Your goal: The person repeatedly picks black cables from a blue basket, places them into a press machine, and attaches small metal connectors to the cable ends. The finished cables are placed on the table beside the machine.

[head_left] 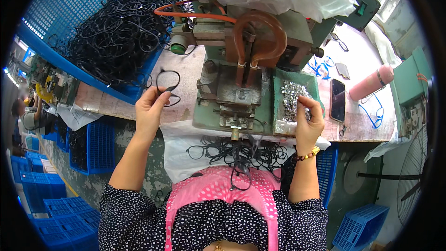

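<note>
My left hand (pixel 151 106) pinches a black eyeglass frame (pixel 173 89) by its middle, beside the corner of a big blue crate. My right hand (pixel 310 120) is over a green tray (pixel 283 78) of small shiny metal pieces (pixel 292 94), thumb and forefinger pressed together; whatever lies between the fingertips is too small to make out. Between my hands stands a green bench machine with a worn metal block (pixel 239 94) and a bent copper-coloured loop (pixel 260 18) above it. Several black eyeglass frames (pixel 218 151) lie on white plastic at my lap.
The blue crate (pixel 88 76) at the left holds a heap of black frames (pixel 121 32). To the right lie a phone (pixel 338 100), a pink bottle (pixel 371 82) and blue eyeglass frames (pixel 375 114). A standing fan (pixel 411 176) is at far right. Blue baskets (pixel 100 148) stand on the floor.
</note>
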{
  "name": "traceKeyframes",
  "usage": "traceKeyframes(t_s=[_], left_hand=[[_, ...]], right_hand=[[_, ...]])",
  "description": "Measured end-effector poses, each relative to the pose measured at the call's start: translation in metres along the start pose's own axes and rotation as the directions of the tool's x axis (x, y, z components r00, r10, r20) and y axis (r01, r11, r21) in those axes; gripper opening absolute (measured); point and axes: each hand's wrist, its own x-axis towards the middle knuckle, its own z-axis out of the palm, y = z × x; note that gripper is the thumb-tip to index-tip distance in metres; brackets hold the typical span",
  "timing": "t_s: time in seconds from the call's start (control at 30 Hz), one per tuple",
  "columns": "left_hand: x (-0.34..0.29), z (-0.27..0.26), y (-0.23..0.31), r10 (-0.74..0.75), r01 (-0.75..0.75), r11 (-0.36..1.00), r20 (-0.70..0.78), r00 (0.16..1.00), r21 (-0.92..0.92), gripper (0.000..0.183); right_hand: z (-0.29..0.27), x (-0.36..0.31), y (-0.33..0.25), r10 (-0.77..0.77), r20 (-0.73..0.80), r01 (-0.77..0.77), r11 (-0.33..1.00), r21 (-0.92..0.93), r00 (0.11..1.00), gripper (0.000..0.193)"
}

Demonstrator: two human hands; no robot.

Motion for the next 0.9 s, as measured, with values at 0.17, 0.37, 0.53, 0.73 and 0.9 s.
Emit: traceKeyframes(t_s=[0.17,0.37,0.53,0.73,0.9], left_hand=[[-0.007,0.016,0.056,0.12,-0.123,0.976,-0.026,0.992,-0.18,0.017],[-0.01,0.043,0.106,0.339,-0.305,0.876,0.027,0.94,-0.373,0.022],[0.002,0.06,0.122,0.356,-0.315,0.869,0.042,0.933,-0.382,0.021],[0.012,0.065,0.121,0.407,-0.375,0.863,0.025,0.913,-0.338,0.021],[0.012,0.066,0.119,0.417,-0.387,0.862,0.024,0.908,-0.328,0.02]], right_hand=[[0.011,0.004,-0.037,0.108,0.077,-0.131,0.898,0.42,0.991,0.016],[0.035,0.012,-0.086,0.079,0.191,-0.178,0.792,0.584,0.978,0.016],[0.048,0.013,-0.101,-0.006,0.193,-0.111,0.801,0.589,0.981,0.016],[0.06,0.011,-0.098,-0.017,0.17,-0.084,0.818,0.569,0.985,0.015],[0.07,0.011,-0.095,-0.13,0.161,0.057,0.917,0.394,0.978,0.026]])
